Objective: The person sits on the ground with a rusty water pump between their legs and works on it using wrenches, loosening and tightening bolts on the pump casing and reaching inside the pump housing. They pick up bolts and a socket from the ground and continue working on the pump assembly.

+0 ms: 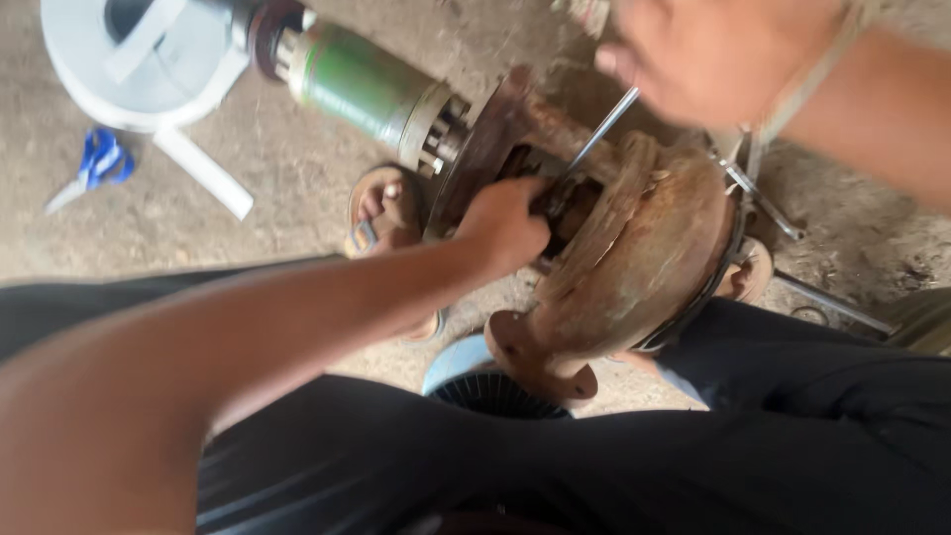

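A rusty brown pump housing (634, 267) lies on the ground between my legs, joined to a green motor body (362, 79) at the upper left. My left hand (507, 223) reaches into the gap between the rusty flange and the housing, fingers curled on a dark part there. My right hand (713, 50), blurred at the top, grips the upper end of a thin metal rod (599, 129) that slants down into the same gap.
My sandalled foot (386, 208) rests on the concrete beside the flange. Blue-handled scissors (94, 163) and a white roll of tape (149, 59) lie at the upper left. Metal rods (783, 218) lie at right. A dark ribbed cover (490, 391) sits under the housing.
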`<state>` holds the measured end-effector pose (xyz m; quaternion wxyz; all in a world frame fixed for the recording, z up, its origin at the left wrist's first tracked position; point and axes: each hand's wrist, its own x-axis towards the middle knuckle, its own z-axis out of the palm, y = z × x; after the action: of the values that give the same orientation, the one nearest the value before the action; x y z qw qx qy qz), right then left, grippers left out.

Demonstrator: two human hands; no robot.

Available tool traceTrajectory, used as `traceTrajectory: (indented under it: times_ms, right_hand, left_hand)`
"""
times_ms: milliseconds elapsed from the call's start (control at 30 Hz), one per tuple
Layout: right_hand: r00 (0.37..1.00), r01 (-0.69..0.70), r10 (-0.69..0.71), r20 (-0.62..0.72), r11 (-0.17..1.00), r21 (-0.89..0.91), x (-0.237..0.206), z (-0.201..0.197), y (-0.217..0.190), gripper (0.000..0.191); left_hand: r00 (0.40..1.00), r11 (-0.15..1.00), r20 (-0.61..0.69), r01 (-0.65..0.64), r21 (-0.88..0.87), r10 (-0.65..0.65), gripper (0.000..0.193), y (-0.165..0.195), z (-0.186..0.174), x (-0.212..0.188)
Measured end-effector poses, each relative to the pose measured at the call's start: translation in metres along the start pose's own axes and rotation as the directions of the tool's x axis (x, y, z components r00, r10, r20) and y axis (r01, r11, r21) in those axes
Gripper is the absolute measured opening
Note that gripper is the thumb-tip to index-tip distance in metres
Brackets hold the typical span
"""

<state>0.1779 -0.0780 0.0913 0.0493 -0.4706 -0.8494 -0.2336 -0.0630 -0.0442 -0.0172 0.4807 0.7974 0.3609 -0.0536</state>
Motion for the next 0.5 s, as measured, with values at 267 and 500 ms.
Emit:
traceTrajectory:
  times_ms: [267, 500]
  right_hand:
    - [0.988, 0.119, -0.1, 0.12, 0.98, -0.16, -0.036, 0.055, -0.031, 0.034]
    - [0.789, -0.029, 0.066, 0.611, 0.997, -0.071, -0.006, 0.013, -0.01, 0.036]
  left_hand:
    - [0.999, 0.998, 0.005, -0.043, 0.047, 0.042, 0.046, -0.004, 0.002, 0.014]
    - [0.979, 0.987, 0.134, 0.148, 0.059, -0.154, 0.039, 0.017, -0.007, 0.016]
